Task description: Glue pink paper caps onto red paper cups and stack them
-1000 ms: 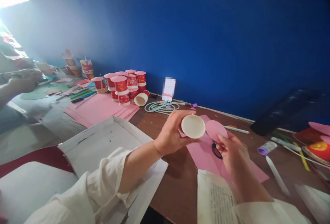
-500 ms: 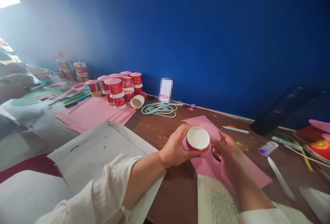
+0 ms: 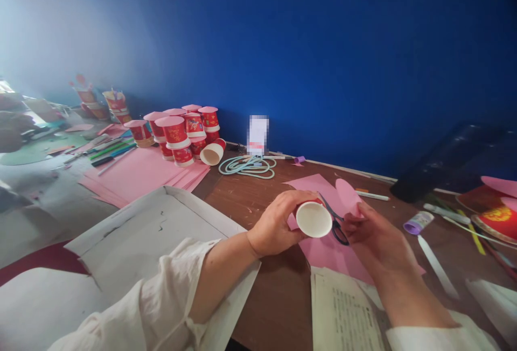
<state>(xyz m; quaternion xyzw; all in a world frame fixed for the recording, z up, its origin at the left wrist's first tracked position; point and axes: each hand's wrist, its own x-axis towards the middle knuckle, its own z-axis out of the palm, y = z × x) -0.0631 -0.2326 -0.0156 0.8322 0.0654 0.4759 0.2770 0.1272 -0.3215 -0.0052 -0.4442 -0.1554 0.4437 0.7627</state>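
My left hand (image 3: 278, 223) is wrapped round a red paper cup (image 3: 314, 219), its white open mouth tilted towards me. To its right, my right hand (image 3: 374, 243) pinches a pink paper disc (image 3: 348, 197) by its lower edge, apart from the cup. Between the two hands, dark-handled scissors (image 3: 340, 232) lie over a pink paper sheet (image 3: 323, 254); the cup partly hides them. A printed booklet (image 3: 343, 308) is below the sheet, near my right forearm.
Red cups with pink paper tops (image 3: 173, 131) stand stacked at the left, beside a cup on its side (image 3: 213, 153). Pink sheets (image 3: 129, 176), a pale blue cord (image 3: 247, 167), a glue stick (image 3: 418, 223), a white pen (image 3: 436, 265) and a black bottle (image 3: 440, 162) lie around.
The pink disc has come away from the cup and is now raised in my right hand. The cup's mouth has tipped further towards me, and the scissors show more.
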